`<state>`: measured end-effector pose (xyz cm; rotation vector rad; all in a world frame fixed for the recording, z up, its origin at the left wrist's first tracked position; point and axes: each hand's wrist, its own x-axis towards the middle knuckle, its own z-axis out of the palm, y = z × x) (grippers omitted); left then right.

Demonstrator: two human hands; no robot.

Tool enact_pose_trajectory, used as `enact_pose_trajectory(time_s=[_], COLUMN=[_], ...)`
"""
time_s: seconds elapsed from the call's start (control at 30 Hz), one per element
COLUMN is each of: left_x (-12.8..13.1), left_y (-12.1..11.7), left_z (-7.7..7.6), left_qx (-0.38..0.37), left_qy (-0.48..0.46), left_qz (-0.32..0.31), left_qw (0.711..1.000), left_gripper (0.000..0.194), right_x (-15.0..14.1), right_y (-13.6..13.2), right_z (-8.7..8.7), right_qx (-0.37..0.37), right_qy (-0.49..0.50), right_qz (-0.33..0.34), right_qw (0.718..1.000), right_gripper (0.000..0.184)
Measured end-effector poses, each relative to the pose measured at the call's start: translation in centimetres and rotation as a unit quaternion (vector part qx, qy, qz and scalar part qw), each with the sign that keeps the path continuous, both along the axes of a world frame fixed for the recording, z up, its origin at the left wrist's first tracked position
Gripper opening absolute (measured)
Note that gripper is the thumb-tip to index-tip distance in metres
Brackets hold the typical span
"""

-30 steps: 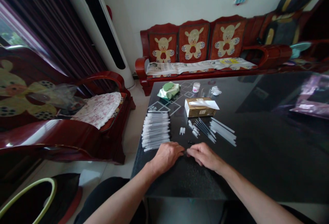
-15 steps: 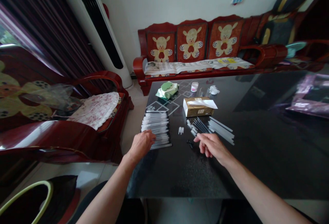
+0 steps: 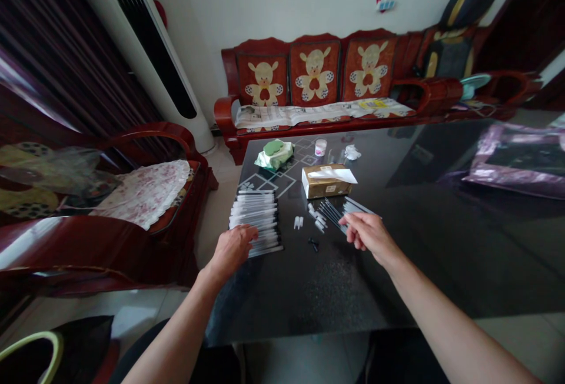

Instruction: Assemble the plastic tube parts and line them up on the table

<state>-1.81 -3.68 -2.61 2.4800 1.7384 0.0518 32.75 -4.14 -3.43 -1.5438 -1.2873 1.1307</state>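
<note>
A neat row of pens with clear white barrels (image 3: 256, 207) lies on the dark table at centre left. My left hand (image 3: 233, 247) rests at the row's near-left part, fingers loosely bent and apart, with nothing visible in them. My right hand (image 3: 368, 235) hovers by thin dark refills (image 3: 330, 212) and white tubes (image 3: 356, 205), partly covering them. Its fingers are loosely curled, with no held thing visible. Small white caps or plugs (image 3: 316, 217) lie left of the refills, two more white pieces (image 3: 299, 222) beside them. Small black pieces (image 3: 313, 244) lie nearer me.
A gold-and-white box (image 3: 329, 184) stands behind the refills. Farther back are a green wipes pack (image 3: 274, 154), a small white jar (image 3: 320, 147) and crumpled tissue (image 3: 352, 152). A purple plastic package (image 3: 489, 154) lies at right. A wooden sofa (image 3: 309, 125) stands beyond the table (image 3: 300, 307).
My view has turned slightly right. My right hand has moved away from the small black pieces, toward the refills and white tubes. My left hand stays by the row of pens.
</note>
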Motion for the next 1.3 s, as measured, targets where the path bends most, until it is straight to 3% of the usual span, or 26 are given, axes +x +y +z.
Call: enact_pose_trajectory(time_s=[0.2,0.37,0.53,0.7,0.93,1.3], left_x=[2.8,6.4,9.0,10.1,10.5,10.5], left_y=[-0.5,-1.9,-3.5,-4.3,-4.4,-4.3], left_z=[0.6,-0.6,-2.1,-2.7,-2.6,-2.5], left_qx=[0.028,0.014,-0.019,-0.034,-0.041,-0.030], left_qy=[-0.108,-0.181,-0.190,-0.180,-0.182,-0.227], left_qz=[-0.015,-0.093,-0.157,-0.186,-0.196,-0.185], left_qw=[0.994,0.979,0.969,0.965,0.963,0.956], left_gripper=[0.010,0.016,0.019,0.021,0.022,0.026], right_x=[1.3,3.2,5.9,6.5,5.3,4.7], right_y=[0.3,0.9,1.3,1.4,1.5,1.6], right_z=[0.3,0.1,0.7,0.6,-1.0,-0.7], right_qx=[0.026,0.065,0.068,-0.019,-0.055,-0.056], right_qy=[-0.024,-0.132,-0.346,-0.494,-0.541,-0.572], right_qz=[-0.043,-0.049,-0.059,-0.038,0.005,0.024], right_qw=[0.998,0.988,0.934,0.869,0.839,0.818], right_gripper=[0.044,0.040,0.028,0.017,0.013,0.020])
